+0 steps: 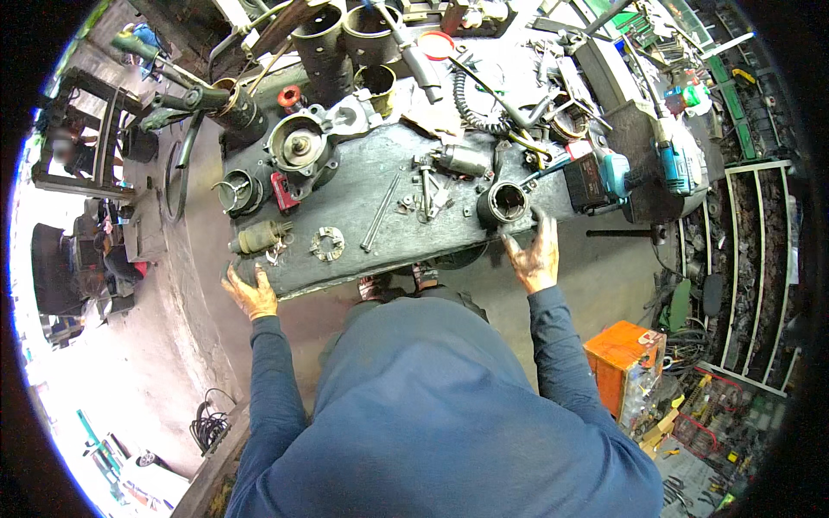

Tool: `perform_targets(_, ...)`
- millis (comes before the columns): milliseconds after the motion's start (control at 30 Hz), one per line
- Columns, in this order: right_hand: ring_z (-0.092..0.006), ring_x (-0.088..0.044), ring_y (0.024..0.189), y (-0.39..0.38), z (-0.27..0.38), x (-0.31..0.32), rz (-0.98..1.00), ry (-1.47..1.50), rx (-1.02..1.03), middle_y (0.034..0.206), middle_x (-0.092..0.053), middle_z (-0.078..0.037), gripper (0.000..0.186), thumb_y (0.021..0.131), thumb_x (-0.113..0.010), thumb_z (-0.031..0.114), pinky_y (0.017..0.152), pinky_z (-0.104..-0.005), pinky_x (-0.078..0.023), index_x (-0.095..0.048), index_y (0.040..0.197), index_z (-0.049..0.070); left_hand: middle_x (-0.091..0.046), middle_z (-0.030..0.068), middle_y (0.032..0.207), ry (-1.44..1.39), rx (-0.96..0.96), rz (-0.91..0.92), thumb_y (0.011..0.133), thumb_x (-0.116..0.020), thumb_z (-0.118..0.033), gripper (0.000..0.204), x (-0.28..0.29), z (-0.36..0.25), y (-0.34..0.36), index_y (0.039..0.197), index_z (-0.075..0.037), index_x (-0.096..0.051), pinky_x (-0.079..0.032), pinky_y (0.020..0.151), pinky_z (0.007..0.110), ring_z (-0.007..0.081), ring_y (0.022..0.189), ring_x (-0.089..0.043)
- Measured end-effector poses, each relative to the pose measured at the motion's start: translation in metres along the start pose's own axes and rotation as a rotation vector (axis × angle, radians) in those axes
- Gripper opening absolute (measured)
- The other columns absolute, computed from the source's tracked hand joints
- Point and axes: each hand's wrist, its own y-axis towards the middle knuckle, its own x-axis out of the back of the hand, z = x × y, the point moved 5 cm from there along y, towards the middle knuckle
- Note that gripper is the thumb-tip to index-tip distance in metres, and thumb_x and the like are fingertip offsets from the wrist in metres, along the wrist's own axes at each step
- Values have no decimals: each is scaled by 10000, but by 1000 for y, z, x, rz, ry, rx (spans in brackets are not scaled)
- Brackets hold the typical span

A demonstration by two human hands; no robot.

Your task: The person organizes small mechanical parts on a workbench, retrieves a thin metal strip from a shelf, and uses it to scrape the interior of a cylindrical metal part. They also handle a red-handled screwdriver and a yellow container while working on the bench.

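Observation:
My left hand (pixel 252 295) is at the bench's front left corner, fingers spread and nothing in them. Just beyond its fingertips lies an olive cylindrical motor part (pixel 259 236), with a round slotted metal ring (pixel 328 243) to its right. My right hand (pixel 537 255) is at the front edge with thumb and fingers apart. Close to those fingertips stands a dark, hollow cylindrical motor housing (pixel 492 219); whether they touch it I cannot tell. Two long thin bolts (pixel 380 211) lie mid-bench. Behind them are small metal pieces (pixel 427 192) and a silver cylinder (pixel 462 161).
A large round metal casing (pixel 298 142) and a red box-shaped item (pixel 283 192) are at the bench's left. Tall dark cylinders (pixel 321 50) stand behind. Teal cordless tools (pixel 613 177) occupy the right end. An orange box (pixel 620 367) sits on the floor at right.

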Motion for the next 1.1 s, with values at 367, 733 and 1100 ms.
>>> perform_targets(367, -422, -619, 1199, 52, 3, -34, 230, -2, -30, 1302, -591, -262, 1007, 632, -972, 273, 1017, -447, -531, -443, 1453, 30, -443, 304, 1381, -12, -82, 5, 844, -799, -234, 713, 41, -73, -48, 1438, -39, -456, -385, 1133, 551, 489, 1326, -454)
perform_targets(733, -393, -624, 1187, 49, 19, -15, 166, -22, 25, 1276, -617, -213, 856, 659, -933, 228, 1012, -448, -515, -521, 1374, 2, -444, 274, 1376, -61, -87, 115, 779, -800, -156, 669, 63, -64, -101, 1373, -51, -511, -410, 1109, 522, 468, 1321, -461)
perform_targets(1100, -369, -648, 1115, 3, 148, -32, 328, 134, 362, 1197, -631, -185, 905, 589, -964, 215, 937, -432, -555, -524, 1361, 39, -486, 263, 1343, -180, -281, 201, 793, -795, -158, 612, 61, -88, -72, 1331, -25, -536, -442, 1083, 517, 454, 1283, -496)
